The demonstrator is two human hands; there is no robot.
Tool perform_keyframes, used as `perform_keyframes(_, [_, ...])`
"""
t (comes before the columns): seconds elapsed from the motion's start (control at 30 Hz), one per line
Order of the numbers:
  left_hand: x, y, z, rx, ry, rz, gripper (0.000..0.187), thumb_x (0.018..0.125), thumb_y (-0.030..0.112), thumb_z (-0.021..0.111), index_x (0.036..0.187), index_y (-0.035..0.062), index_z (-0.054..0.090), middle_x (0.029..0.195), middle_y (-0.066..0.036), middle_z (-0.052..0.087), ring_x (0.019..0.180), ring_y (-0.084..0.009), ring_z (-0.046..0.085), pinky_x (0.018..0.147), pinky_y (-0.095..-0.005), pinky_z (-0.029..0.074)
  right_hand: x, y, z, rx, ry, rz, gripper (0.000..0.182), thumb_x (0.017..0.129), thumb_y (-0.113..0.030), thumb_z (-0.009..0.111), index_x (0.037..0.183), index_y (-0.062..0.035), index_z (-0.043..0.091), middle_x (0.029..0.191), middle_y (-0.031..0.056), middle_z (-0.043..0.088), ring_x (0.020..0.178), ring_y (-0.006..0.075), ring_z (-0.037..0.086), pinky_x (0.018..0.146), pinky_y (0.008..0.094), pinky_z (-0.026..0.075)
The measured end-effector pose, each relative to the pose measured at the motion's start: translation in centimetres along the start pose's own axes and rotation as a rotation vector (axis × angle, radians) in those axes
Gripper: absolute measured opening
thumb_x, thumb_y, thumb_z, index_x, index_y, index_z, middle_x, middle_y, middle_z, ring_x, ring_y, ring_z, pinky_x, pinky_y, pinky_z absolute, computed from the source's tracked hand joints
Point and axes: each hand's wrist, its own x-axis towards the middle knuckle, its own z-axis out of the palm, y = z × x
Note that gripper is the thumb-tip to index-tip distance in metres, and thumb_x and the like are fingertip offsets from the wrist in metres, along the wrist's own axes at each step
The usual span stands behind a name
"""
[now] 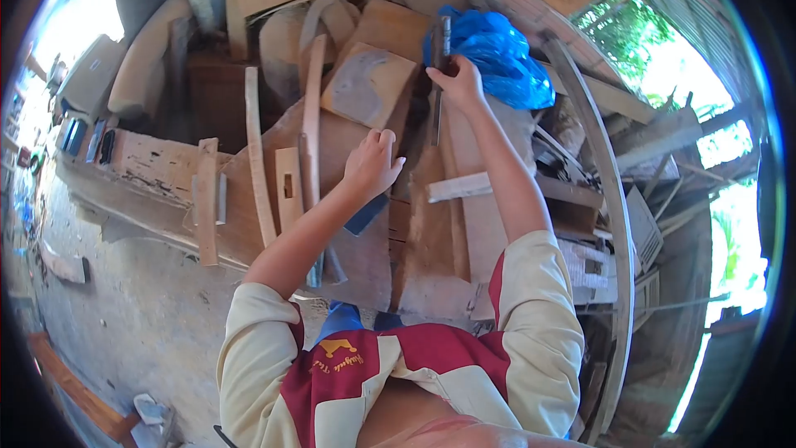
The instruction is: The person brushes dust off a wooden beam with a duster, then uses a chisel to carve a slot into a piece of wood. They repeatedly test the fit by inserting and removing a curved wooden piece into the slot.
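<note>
My right hand [458, 83] is closed around a long, narrow dark bar [436, 116], at the edge of a blue plastic bag [502, 58]. The bar stands nearly upright in the view, and its upper end has a shiny edge. Lower and to the left, my left hand [373, 166] has its fingers curled in over the bench; what they hold, if anything, is hidden. Just beyond its knuckles lies a square wooden block [369, 85] with a grey patch. A dark blue flat piece [366, 216] shows below the left wrist.
Curved wooden strips [255, 153] and a slotted wood piece [288, 187] lie left of my arms. A pale stick [460, 187] crosses the boards by my right forearm. A long curved timber [609, 224] arcs along the right. Stacked wood and a brick wall [572, 41] stand behind.
</note>
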Motion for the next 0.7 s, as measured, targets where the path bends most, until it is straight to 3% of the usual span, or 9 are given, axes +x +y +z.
perform_keyframes(0.1, [0.5, 4.1, 1.9, -0.035, -0.068, 0.067, 0.036, 0.071, 0.022, 0.066, 0.094, 0.0054, 0.043, 0.090, -0.015, 0.051, 0.085, -0.0320, 0.054, 0.068, -0.0407, 0.046, -1.9, 0.9, -6.3, 0.039, 0.055, 0.001, 0.038, 0.063, -0.027, 0.073, 0.081, 0.0018, 0.057, 0.069, 0.0088, 0.057, 0.063, 0.0181, 0.053, 0.059, 0.0302, 0.043])
perform_keyframes(0.2, [0.8, 7.5, 5.0, -0.026, -0.181, 0.121, 0.041, 0.070, 0.028, 0.067, 0.095, 0.0051, 0.043, 0.091, -0.014, 0.051, 0.082, -0.0318, 0.055, 0.068, -0.0422, 0.046, -4.9, 2.8, -11.6, 0.260, 0.094, 0.031, 0.036, 0.063, -0.024, 0.073, 0.083, 0.0011, 0.056, 0.069, 0.0072, 0.058, 0.063, 0.0158, 0.054, 0.058, 0.0302, 0.044])
perform_keyframes(0.4, [1.1, 13.0, 11.3, 0.219, -0.196, 0.281, 0.047, 0.071, 0.038, 0.064, 0.102, 0.0064, 0.048, 0.094, -0.011, 0.052, 0.088, -0.0284, 0.054, 0.071, -0.0430, 0.043, -10.6, 6.5, -18.9, 0.185, 0.261, 0.049, 0.041, 0.064, -0.024, 0.074, 0.090, 0.0005, 0.051, 0.072, 0.0077, 0.056, 0.065, 0.0159, 0.053, 0.061, 0.0294, 0.043])
perform_keyframes(0.47, [1.3, 13.0, 13.0, 0.276, -0.188, 0.285, 0.046, 0.072, 0.038, 0.063, 0.102, 0.0067, 0.048, 0.094, -0.011, 0.052, 0.090, -0.0281, 0.054, 0.073, -0.0427, 0.043, -12.3, 7.2, -20.1, 0.124, 0.327, 0.035, 0.037, 0.067, -0.021, 0.074, 0.088, -0.0011, 0.050, 0.071, 0.0032, 0.054, 0.063, 0.0097, 0.049, 0.056, 0.0251, 0.041])
perform_keyframes(0.53, [1.8, 12.8, 13.8, 0.332, -0.176, 0.284, 0.044, 0.073, 0.039, 0.063, 0.101, 0.0070, 0.049, 0.094, -0.011, 0.052, 0.091, -0.0278, 0.054, 0.074, -0.0425, 0.042, -13.5, 7.8, -21.1, 0.170, 0.328, 0.055, 0.039, 0.067, -0.022, 0.074, 0.087, -0.0016, 0.048, 0.071, 0.0033, 0.053, 0.062, 0.0102, 0.048, 0.056, 0.0255, 0.040])
perform_keyframes(0.6, [1.6, 12.5, 14.0, 0.228, -0.150, 0.219, 0.040, 0.074, 0.036, 0.062, 0.098, 0.0064, 0.051, 0.094, -0.011, 0.053, 0.092, -0.0283, 0.053, 0.076, -0.0415, 0.041, -14.5, 8.3, -21.4, 0.200, 0.315, 0.111, 0.047, 0.065, -0.028, 0.075, 0.092, 0.0003, 0.048, 0.073, 0.0089, 0.055, 0.066, 0.0183, 0.053, 0.062, 0.0303, 0.043])
perform_keyframes(0.7, [1.2, 12.4, 13.7, 0.181, -0.132, 0.269, 0.036, 0.075, 0.033, 0.062, 0.096, 0.0059, 0.052, 0.094, -0.011, 0.054, 0.092, -0.0285, 0.053, 0.078, -0.0407, 0.041, -15.3, 7.7, -22.3, 0.202, 0.307, 0.148, 0.049, 0.063, -0.029, 0.076, 0.092, -0.0001, 0.048, 0.073, 0.0091, 0.056, 0.068, 0.0184, 0.054, 0.064, 0.0305, 0.043])
